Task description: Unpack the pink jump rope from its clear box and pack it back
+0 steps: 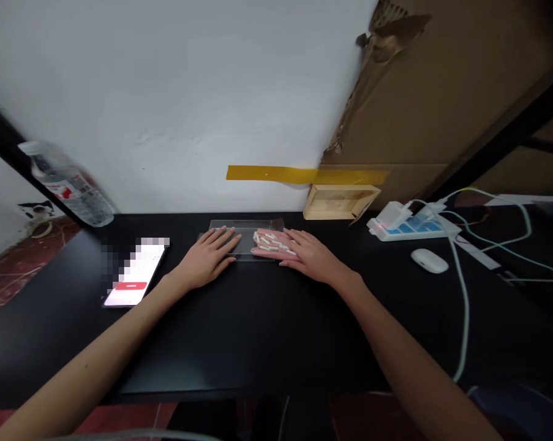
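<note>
I sit at a black table (258, 331) pushed against a white wall (166, 92), where a strip of yellow tape (304, 174) runs across onto a torn sheet of cardboard (441, 92). A small wooden box (340, 202) stands at the foot of the cardboard. To its right lie a power strip (409, 226) with a plug in it, loose white cables (462, 294) and a white oval case (429, 260). On my left lie a phone (136, 272) with its screen lit and, further back, a clear water bottle (67, 184) (blurred at the edge of view). Straight ahead, near the wall, a clear plastic sheet (246, 236) lies flat on the table with a scatter of small white pieces (271, 242) on its right half. My left hand (207, 257) rests palm down on the sheet's left part, fingers stretched out, gripping nothing. My right hand (306, 254) also lies flat with fingers extended, its fingertips touching the white pieces, none of them pinched or held.
</note>
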Motion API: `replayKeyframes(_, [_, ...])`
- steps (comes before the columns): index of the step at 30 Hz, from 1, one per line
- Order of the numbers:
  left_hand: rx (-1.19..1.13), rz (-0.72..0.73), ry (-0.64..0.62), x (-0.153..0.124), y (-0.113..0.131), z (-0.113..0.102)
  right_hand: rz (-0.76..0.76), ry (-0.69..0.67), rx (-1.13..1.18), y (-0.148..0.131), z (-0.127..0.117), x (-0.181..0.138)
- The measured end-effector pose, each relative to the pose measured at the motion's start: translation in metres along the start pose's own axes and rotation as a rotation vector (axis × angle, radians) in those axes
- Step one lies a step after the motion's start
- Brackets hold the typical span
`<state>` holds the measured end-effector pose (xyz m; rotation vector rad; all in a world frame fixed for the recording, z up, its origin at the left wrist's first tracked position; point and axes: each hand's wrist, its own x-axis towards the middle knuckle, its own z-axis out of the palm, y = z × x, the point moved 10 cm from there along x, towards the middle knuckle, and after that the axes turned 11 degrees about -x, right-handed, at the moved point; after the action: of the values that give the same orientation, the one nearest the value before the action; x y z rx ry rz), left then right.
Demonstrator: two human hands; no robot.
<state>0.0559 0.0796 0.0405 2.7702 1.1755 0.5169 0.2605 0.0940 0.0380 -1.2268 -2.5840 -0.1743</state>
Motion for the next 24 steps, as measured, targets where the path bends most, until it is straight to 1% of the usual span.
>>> replayKeyframes(5, [0.0,-0.006,-0.015,-0.002,-0.014,-0.003,-0.014,-0.016,0.013,0.013,0.001,-0.004])
replayKeyframes(9, [0.04,-0.038,0.001,-0.005,-0.028,-0.004,0.022,-0.022,0.026,0.026,0.001,-0.007])
replayKeyframes(11, [0.083,-0.068,0.006,-0.006,-0.036,-0.003,0.041,-0.043,0.013,0.032,0.001,-0.008])
replayKeyframes(14, [0.165,-0.149,0.009,-0.005,-0.052,-0.001,0.059,-0.087,-0.017,0.036,-0.002,-0.01])
replayKeyframes(17, [0.199,-0.198,0.014,0.001,-0.063,0.0,0.069,-0.095,0.002,0.036,-0.008,-0.011])
replayKeyframes(20, [0.169,-0.189,0.051,0.014,-0.065,-0.001,0.043,-0.055,0.086,0.03,-0.014,-0.01])
replayKeyframes(24, [0.066,-0.138,0.165,0.029,-0.062,-0.008,0.037,-0.031,0.173,0.023,-0.012,-0.008])
